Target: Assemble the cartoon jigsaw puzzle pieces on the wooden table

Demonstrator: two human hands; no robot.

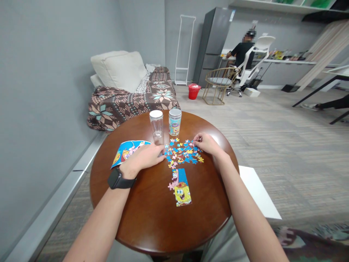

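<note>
Loose jigsaw puzzle pieces (pixel 180 153), mostly blue, yellow and pink, lie in a pile on the round brown table (pixel 152 218). At the pile's left edge is my left hand (pixel 147 156), with thumb and forefinger apart beside a few blue pieces. My right hand (pixel 205 143) bends over the right edge, its fingertips closed on a puzzle piece that they partly hide. Closer to me lies a joined section of puzzle (pixel 181 189) with a yellow cartoon face and a pink figure. A printed picture sheet (pixel 125 151) is partly covered by my left hand.
Behind the pile stand a clear jar (pixel 157 125) with a white lid and a printed tin (pixel 175 123). A patterned sofa (pixel 133 102), a red bin (pixel 193 91) and a gold chair (pixel 218 83) are beyond. A person (pixel 242 54) is at the back counter.
</note>
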